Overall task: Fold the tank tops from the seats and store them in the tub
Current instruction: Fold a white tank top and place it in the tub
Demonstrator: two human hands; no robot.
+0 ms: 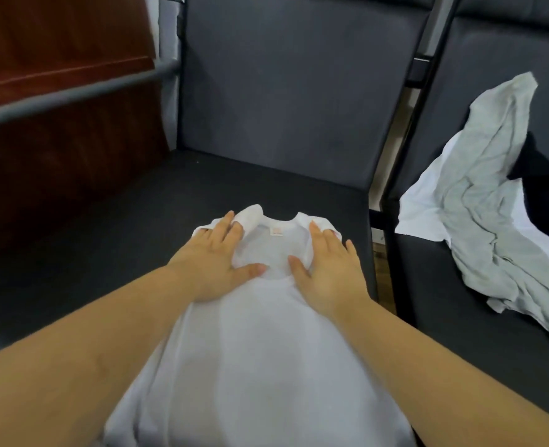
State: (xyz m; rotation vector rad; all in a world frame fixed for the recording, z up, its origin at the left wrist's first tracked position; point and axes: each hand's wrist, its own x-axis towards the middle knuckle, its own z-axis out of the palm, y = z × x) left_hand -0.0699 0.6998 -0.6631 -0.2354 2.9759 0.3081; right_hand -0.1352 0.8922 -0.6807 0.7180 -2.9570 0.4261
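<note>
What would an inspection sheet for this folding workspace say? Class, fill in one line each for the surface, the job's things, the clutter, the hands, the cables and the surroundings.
Surface: dark padded seat, with a second seat to its right.
Job's things: white tank top spread flat on the near seat, neck away from the person; the tub is not in view.
Clutter: pile of clothes, crumpled, on the right seat, pale grey-green over white and dark pieces.
Hands: left hand and right hand press flat on the tank top beside the neckline, fingers straight.
Cables: nothing seen.
Surroundings: grey armrest bar at left, reddish-brown panel behind it, seat backs ahead.
</note>
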